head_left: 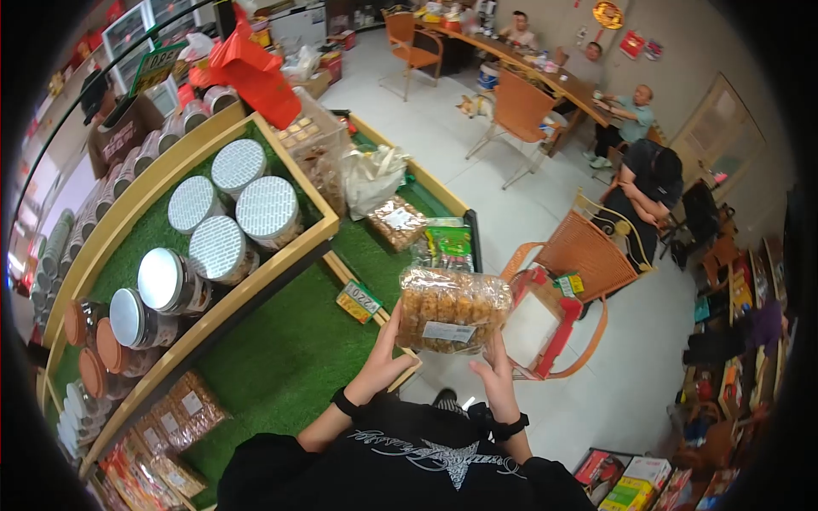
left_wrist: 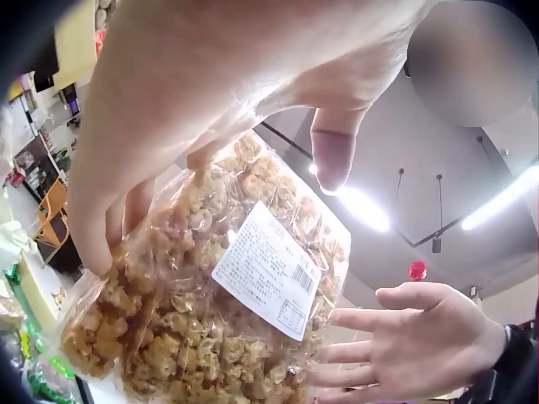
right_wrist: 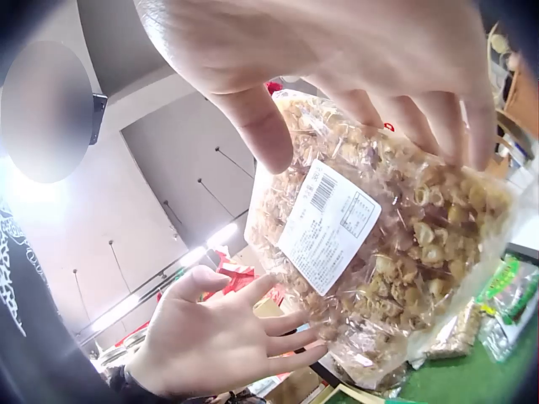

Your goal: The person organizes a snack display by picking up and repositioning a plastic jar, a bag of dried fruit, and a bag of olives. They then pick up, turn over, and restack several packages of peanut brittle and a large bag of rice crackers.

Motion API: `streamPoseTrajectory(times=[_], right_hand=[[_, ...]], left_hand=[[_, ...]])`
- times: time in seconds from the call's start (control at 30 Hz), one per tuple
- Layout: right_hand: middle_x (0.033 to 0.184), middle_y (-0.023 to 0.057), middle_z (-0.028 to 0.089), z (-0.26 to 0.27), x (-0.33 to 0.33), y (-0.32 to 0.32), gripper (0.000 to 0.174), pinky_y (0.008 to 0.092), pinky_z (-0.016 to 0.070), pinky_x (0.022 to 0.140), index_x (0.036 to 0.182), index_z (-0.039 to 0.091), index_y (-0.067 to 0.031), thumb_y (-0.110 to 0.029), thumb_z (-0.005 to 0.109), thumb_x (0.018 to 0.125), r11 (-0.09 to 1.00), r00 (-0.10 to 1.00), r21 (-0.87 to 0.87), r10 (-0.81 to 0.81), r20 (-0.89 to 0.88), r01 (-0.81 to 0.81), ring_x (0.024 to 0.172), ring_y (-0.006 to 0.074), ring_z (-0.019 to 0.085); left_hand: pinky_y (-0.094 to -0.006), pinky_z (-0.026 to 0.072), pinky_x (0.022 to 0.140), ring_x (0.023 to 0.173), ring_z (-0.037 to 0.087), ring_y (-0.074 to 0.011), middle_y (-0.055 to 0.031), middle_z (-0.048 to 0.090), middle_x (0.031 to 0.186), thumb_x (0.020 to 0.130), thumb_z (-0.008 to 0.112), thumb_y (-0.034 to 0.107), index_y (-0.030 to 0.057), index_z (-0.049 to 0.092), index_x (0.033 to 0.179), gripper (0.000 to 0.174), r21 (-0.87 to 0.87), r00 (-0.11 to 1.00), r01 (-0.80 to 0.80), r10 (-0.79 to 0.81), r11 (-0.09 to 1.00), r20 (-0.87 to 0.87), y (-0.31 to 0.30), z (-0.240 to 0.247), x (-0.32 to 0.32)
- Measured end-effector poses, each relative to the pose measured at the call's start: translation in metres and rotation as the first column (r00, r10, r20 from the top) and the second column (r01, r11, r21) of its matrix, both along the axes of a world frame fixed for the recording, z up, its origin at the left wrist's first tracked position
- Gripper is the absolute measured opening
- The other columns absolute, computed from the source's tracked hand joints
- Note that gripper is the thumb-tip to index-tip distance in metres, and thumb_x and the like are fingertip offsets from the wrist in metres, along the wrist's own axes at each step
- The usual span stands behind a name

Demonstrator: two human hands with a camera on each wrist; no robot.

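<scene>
A clear plastic pack of browned, lumpy snack pieces (head_left: 452, 302) is held up before the body, between two hands with extended fingers. The left hand (head_left: 375, 366) supports its left side and the right hand (head_left: 496, 379) its right side, thumbs apart from the pack. A white printed label (left_wrist: 268, 271) faces the wearer. In the left wrist view, straight fingers of the right hand (left_wrist: 421, 341) touch the pack's edge. The right wrist view shows the left hand (right_wrist: 215, 337) with straight fingers against the pack (right_wrist: 413, 227). Fingertips behind the pack are partly hidden.
At the left, a wood-edged display (head_left: 328, 223) with green matting bears lidded jars (head_left: 267, 204) and snack packs (head_left: 183, 413). A wicker chair (head_left: 588, 255) and a red-edged box (head_left: 558, 332) stand beyond the hands. Several people sit farther back; loaded shelves line the right.
</scene>
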State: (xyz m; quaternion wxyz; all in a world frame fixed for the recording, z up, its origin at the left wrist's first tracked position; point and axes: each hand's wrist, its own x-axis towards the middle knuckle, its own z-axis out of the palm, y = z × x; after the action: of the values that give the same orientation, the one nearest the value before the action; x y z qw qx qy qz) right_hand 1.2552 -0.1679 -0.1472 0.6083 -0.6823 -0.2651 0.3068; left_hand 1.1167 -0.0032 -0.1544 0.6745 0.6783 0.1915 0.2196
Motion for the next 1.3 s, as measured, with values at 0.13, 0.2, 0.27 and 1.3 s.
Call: streamPoseTrajectory(times=[0.13, 0.2, 0.27, 1.3], right_hand=[[0.138, 0.0170, 0.018, -0.004, 0.019, 0.040, 0.075, 0.0380, 0.0160, 0.100, 0.134, 0.010, -0.0004, -0.008, 0.053, 0.074, 0.986, 0.987, -0.057, 0.157, -0.040, -0.159, 0.127, 0.0265, 0.021], [0.137, 0.0170, 0.018, -0.001, 0.030, 0.060, 0.074, 0.0376, 0.0167, 0.100, 0.134, 0.010, 0.0003, -0.008, 0.053, 0.074, 0.968, 0.968, -0.061, 0.240, -0.074, -0.245, 0.126, 0.0262, 0.021], [0.138, 0.0169, 0.018, -0.004, 0.047, 0.080, 0.073, 0.0360, 0.0173, 0.100, 0.133, 0.010, 0.0010, -0.005, 0.053, 0.074, 0.936, 0.936, -0.086, 0.330, -0.121, -0.341, 0.126, 0.0262, 0.021], [0.131, 0.0175, 0.029, -0.100, 0.220, 0.260, 0.073, 0.0314, 0.0287, 0.094, 0.131, 0.013, 0.0041, -0.007, 0.056, 0.074, 0.591, 0.567, -0.104, 0.687, -0.455, -0.800, 0.119, 0.0251, 0.032]], left_hand=[[-0.0354, 0.0204, 0.100, 0.122, 0.025, -0.0275, -0.0162, 0.027, 0.130, 0.060, 0.056, 0.004, 0.0096, 0.006, 0.136, 0.091, -0.018, 0.985, -0.157, 0.155, 0.987, -0.074, 0.016, -0.007, -0.003], [-0.0358, 0.0212, 0.099, 0.121, 0.026, -0.0280, -0.0168, 0.028, 0.129, 0.061, 0.056, 0.005, 0.0094, 0.007, 0.136, 0.091, -0.003, 0.962, -0.247, 0.245, 0.969, -0.120, 0.020, -0.015, -0.002], [-0.0363, 0.0225, 0.098, 0.120, 0.028, -0.0289, -0.0181, 0.030, 0.127, 0.062, 0.057, 0.009, 0.0088, 0.008, 0.136, 0.089, 0.002, 0.940, -0.300, 0.296, 0.954, -0.169, 0.024, -0.020, 0.003], [-0.0288, 0.0299, 0.094, 0.120, 0.029, -0.0230, -0.0163, 0.021, 0.136, 0.066, 0.052, 0.007, 0.0035, 0.004, 0.135, 0.084, -0.319, 0.694, -0.719, 0.614, 0.617, -0.376, 0.101, -0.050, 0.142]])
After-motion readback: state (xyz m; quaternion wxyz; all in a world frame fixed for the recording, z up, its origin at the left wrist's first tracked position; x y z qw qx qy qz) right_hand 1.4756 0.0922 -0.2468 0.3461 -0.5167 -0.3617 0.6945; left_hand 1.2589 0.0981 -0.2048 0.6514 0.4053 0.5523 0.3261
